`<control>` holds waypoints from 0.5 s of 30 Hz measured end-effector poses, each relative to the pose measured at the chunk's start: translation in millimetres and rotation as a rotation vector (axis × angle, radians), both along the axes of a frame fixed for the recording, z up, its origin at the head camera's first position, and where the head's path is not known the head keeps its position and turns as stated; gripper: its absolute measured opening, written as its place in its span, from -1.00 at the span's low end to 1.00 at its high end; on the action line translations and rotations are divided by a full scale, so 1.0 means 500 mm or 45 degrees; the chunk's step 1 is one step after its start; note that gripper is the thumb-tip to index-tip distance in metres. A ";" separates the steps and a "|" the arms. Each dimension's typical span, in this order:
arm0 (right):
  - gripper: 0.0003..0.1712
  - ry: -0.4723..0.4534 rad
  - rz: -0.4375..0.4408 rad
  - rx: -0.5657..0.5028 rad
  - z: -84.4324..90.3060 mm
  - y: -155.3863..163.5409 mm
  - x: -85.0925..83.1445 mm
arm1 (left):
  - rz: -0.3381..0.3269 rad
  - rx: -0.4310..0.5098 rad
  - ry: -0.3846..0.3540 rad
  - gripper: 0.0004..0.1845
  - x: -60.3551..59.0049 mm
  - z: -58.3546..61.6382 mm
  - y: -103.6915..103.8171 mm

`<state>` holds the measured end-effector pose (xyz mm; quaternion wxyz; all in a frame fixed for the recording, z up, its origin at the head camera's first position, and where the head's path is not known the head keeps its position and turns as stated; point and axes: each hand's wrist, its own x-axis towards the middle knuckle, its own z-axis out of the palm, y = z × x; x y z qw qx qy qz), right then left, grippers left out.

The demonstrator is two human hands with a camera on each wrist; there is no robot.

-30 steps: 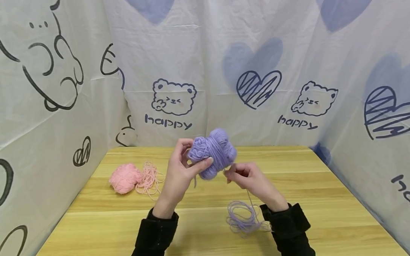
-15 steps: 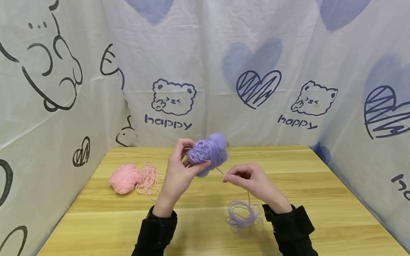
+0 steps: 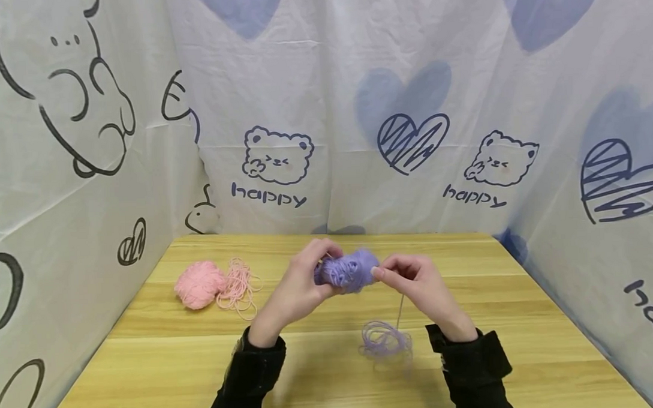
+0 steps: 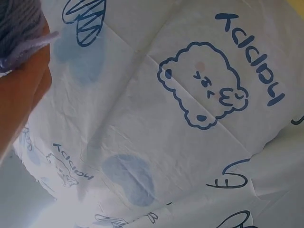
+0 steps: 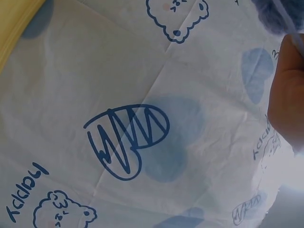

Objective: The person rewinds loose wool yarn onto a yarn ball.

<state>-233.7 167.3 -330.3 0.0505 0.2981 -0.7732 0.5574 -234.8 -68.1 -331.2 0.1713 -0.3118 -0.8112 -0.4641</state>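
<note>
Purple yarn ball sits gripped in your left hand mid-winding while your right hand pinches the strand; next, wrap it round with steady tension.

You get bright, even light in the head view, with soft shadows on the worktop and bowed edges. Both wrist views blur close up and glare white at a lower corner.

wooden table, pink yarn, purple strand loops
</note>
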 end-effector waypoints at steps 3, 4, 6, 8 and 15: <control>-0.89 0.007 -0.033 -0.009 0.002 0.004 0.000 | -0.045 -0.068 0.026 -0.47 0.000 -0.002 0.001; -0.89 0.010 -0.038 -0.013 0.002 0.005 0.000 | -0.064 -0.086 0.033 -0.47 -0.001 -0.002 0.001; -0.89 0.022 -0.044 -0.019 0.002 0.007 -0.001 | -0.107 -0.116 0.033 -0.47 -0.001 -0.003 0.000; -0.89 0.026 -0.050 -0.023 0.002 0.008 -0.002 | -0.155 -0.138 0.028 -0.47 0.000 -0.003 -0.001; -0.91 0.003 -0.065 -0.037 -0.001 0.008 -0.007 | -0.376 -0.113 -0.012 -0.50 0.004 0.000 -0.006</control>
